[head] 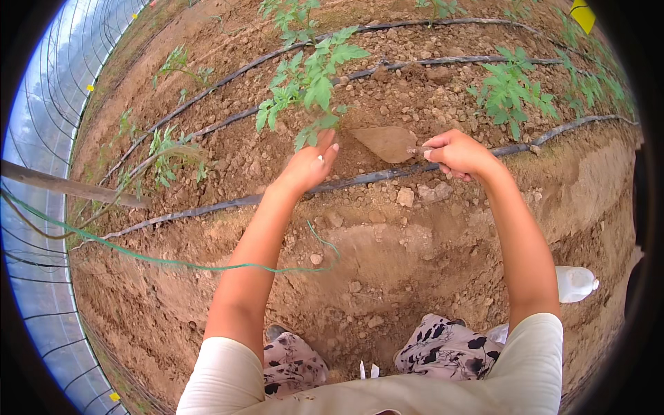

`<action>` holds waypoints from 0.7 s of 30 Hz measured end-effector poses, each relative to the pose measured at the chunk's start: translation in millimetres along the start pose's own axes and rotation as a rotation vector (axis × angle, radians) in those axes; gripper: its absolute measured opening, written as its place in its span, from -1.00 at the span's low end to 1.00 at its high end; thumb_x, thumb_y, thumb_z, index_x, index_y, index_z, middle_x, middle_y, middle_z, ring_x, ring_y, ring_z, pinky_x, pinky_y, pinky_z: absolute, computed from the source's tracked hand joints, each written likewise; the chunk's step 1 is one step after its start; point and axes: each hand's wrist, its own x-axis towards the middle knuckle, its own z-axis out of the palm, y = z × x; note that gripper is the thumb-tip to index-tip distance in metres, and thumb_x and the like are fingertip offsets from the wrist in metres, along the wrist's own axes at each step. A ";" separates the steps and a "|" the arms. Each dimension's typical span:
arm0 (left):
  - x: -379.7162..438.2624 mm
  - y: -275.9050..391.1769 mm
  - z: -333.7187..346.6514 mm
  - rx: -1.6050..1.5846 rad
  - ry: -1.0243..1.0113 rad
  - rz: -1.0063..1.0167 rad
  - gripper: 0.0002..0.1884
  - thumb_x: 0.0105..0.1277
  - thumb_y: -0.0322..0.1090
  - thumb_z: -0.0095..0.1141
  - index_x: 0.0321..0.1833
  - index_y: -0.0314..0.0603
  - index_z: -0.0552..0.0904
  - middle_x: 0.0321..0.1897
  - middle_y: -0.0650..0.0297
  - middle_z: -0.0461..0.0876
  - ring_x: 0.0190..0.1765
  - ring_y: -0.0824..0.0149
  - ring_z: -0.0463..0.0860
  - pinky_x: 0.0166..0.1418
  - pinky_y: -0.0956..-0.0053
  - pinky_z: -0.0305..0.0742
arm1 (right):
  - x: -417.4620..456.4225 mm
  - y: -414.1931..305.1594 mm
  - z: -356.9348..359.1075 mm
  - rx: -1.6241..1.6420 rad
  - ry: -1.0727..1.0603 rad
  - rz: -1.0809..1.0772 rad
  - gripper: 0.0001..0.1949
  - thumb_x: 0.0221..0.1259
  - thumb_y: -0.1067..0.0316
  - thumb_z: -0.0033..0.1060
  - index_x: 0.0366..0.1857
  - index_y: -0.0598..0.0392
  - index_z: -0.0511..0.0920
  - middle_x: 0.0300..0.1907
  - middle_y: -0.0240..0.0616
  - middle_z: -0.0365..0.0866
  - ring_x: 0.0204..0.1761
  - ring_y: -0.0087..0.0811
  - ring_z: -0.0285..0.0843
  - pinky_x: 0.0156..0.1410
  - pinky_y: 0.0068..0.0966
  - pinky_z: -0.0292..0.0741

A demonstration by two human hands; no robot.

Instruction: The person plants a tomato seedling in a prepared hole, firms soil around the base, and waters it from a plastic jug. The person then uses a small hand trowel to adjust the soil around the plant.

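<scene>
My right hand (456, 153) grips the short handle of a trowel whose pointed, soil-coloured blade (389, 143) points left and lies low over the soil. At the base of a leafy green tomato plant (316, 78) is my left hand (311, 163), its fingertips partly behind the lower leaves; whether they pinch the stem is hidden. A small whitish thing shows on a finger of that hand. Just below the blade runs a black drip irrigation hose (384, 175), passing beyond my left wrist.
More tomato plants (511, 91) and two further drip hoses (467, 59) lie across the bed. A green string (181, 265) crosses my left forearm. A wooden pole (72, 188) juts in at left, before the plastic greenhouse wall (41, 290). A translucent plastic bottle (575, 284) lies at right.
</scene>
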 end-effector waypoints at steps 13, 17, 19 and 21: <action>-16.9 -19.6 -22.5 -0.141 -0.022 0.012 -0.42 0.46 0.07 -0.17 0.35 -0.21 0.42 0.37 -0.05 0.33 0.46 -0.01 0.24 0.46 0.30 0.16 | -45.7 29.3 -29.0 0.206 0.007 -0.109 -0.63 0.30 0.28 0.10 0.15 0.15 0.52 -0.65 -0.46 0.40 -0.76 -0.69 0.17 -0.69 -0.64 0.09; -36.7 -15.2 -37.1 -0.207 -0.077 -0.126 -0.46 0.46 0.04 -0.14 0.28 -0.25 0.49 0.27 -0.03 0.48 0.47 0.02 0.25 0.44 0.33 0.18 | -103.3 76.2 -33.3 0.321 0.225 -0.135 -0.66 0.31 0.29 0.08 0.11 0.17 0.51 -0.67 -0.50 0.35 -0.76 -0.70 0.14 -0.68 -0.65 0.09; -41.8 -16.4 -32.3 -0.269 -0.039 -0.080 -0.46 0.46 0.03 -0.13 0.28 -0.25 0.49 0.24 -0.02 0.51 0.47 0.02 0.25 0.45 0.32 0.17 | -127.5 97.6 -25.7 0.359 0.268 -0.119 -0.66 0.33 0.28 0.08 0.12 0.18 0.50 -0.67 -0.50 0.35 -0.77 -0.70 0.13 -0.69 -0.66 0.09; -38.9 -19.5 -28.7 -0.189 -0.099 -0.036 -0.47 0.48 0.00 -0.13 0.32 -0.23 0.45 0.35 -0.01 0.39 0.50 0.05 0.19 0.49 0.32 0.09 | -151.3 119.1 -15.5 0.460 0.272 -0.090 -0.67 0.35 0.28 0.08 0.11 0.19 0.49 -0.67 -0.50 0.35 -0.77 -0.70 0.12 -0.69 -0.68 0.08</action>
